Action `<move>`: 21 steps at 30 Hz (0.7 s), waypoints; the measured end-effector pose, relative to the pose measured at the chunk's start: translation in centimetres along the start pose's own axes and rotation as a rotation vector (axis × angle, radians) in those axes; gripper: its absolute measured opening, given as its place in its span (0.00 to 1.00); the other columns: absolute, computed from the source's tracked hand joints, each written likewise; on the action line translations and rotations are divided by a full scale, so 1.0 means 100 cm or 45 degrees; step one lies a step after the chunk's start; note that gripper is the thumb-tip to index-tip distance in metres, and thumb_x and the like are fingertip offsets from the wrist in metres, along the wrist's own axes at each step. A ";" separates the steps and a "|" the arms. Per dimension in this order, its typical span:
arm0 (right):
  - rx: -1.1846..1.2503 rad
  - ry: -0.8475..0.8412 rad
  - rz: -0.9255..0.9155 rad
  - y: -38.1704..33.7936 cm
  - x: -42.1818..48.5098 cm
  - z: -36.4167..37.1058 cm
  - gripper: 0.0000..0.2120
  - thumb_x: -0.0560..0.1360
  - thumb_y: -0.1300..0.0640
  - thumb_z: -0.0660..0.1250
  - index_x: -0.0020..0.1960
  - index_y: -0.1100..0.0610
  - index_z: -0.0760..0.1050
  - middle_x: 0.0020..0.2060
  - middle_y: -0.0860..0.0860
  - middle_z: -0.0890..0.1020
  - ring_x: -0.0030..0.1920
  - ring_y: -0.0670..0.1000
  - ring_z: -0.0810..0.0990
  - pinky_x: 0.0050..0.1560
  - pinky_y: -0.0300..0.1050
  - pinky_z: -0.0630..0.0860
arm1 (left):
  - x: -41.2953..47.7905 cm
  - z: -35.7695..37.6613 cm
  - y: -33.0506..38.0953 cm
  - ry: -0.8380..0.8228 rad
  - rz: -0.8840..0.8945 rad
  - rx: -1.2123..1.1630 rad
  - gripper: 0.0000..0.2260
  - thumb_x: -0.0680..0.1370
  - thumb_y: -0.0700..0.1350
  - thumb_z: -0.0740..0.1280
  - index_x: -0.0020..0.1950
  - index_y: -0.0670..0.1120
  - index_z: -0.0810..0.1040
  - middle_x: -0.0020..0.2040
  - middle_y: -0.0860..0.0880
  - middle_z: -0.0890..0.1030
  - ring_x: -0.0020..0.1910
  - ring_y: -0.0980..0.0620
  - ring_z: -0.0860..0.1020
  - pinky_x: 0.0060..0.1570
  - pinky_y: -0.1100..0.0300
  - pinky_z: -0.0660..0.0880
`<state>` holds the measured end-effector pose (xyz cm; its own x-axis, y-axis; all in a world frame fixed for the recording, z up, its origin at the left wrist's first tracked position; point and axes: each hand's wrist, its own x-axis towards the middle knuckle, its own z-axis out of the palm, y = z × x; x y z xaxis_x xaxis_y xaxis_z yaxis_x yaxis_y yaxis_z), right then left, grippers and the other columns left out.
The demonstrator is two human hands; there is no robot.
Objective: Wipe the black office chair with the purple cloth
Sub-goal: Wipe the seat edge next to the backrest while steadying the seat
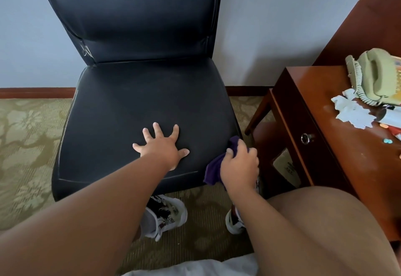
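Head view: right hand rubbing the purple cloth at the seat's front right corner.

The right hand (239, 165) has its fingers curled closed on the bunched purple cloth (213, 168), pressing it against the front right corner of the black office chair (138, 93). The cloth's free end hangs just off the seat edge below the wrist. The left hand (161, 145) lies flat on the seat, fingers spread wide and holding nothing, just left of the cloth. The unwiped cushion lies forward and to the left of the cloth hand, so the next stroke likely runs that way, towards or past the bracing hand. The seat is dull black leatherette with faint smears and a worn front seam. The backrest stands upright against the wall. A wooden nightstand (303, 102) stands near the chair's right side.
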<state>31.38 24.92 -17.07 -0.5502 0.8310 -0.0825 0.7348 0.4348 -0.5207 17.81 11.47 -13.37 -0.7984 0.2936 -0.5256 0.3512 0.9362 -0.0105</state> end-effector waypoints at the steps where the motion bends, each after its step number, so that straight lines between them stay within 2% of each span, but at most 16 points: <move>1: -0.026 -0.012 -0.055 -0.004 -0.004 0.002 0.24 0.82 0.46 0.58 0.76 0.51 0.63 0.62 0.54 0.71 0.61 0.55 0.73 0.60 0.55 0.74 | 0.001 0.000 0.001 -0.002 -0.009 0.008 0.37 0.81 0.68 0.55 0.81 0.63 0.36 0.82 0.43 0.35 0.80 0.33 0.39 0.72 0.26 0.53; 7: -0.211 -0.195 -0.465 -0.028 -0.022 0.010 0.27 0.81 0.43 0.59 0.77 0.50 0.61 0.61 0.51 0.71 0.60 0.52 0.73 0.59 0.51 0.75 | 0.002 0.002 0.004 -0.004 -0.021 0.024 0.37 0.81 0.67 0.55 0.81 0.63 0.35 0.82 0.42 0.35 0.80 0.33 0.39 0.72 0.27 0.53; 11: -0.288 -0.227 -0.686 -0.034 -0.019 0.006 0.22 0.81 0.46 0.60 0.74 0.45 0.66 0.59 0.50 0.73 0.58 0.52 0.73 0.57 0.52 0.74 | 0.001 0.006 -0.004 0.029 0.030 0.030 0.36 0.81 0.68 0.54 0.81 0.62 0.35 0.82 0.42 0.35 0.80 0.33 0.38 0.73 0.27 0.53; 13: -0.255 -0.166 -0.622 -0.028 0.000 -0.002 0.19 0.80 0.47 0.61 0.71 0.42 0.70 0.58 0.50 0.74 0.58 0.54 0.74 0.56 0.53 0.74 | -0.001 0.008 -0.008 0.046 0.053 0.033 0.36 0.81 0.68 0.53 0.81 0.62 0.34 0.82 0.42 0.35 0.81 0.34 0.38 0.73 0.28 0.53; 17: -0.068 -0.114 -0.119 -0.007 0.050 -0.019 0.18 0.80 0.45 0.61 0.70 0.39 0.72 0.60 0.51 0.73 0.58 0.57 0.76 0.56 0.52 0.75 | -0.002 0.008 -0.010 0.039 0.064 0.036 0.36 0.81 0.68 0.52 0.81 0.62 0.33 0.82 0.42 0.34 0.80 0.34 0.38 0.73 0.28 0.53; 21: 0.135 -0.174 0.076 -0.001 0.070 -0.019 0.18 0.80 0.46 0.61 0.69 0.40 0.73 0.62 0.51 0.75 0.59 0.58 0.77 0.59 0.53 0.76 | -0.001 0.007 -0.008 0.026 0.056 0.030 0.36 0.82 0.68 0.53 0.81 0.62 0.33 0.82 0.42 0.33 0.80 0.34 0.37 0.73 0.28 0.53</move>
<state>28.23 31.34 -16.00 -0.5608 0.7963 -0.2266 0.7257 0.3410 -0.5975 17.97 10.58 -13.92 -0.7918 0.3384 -0.5085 0.3975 0.9176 -0.0082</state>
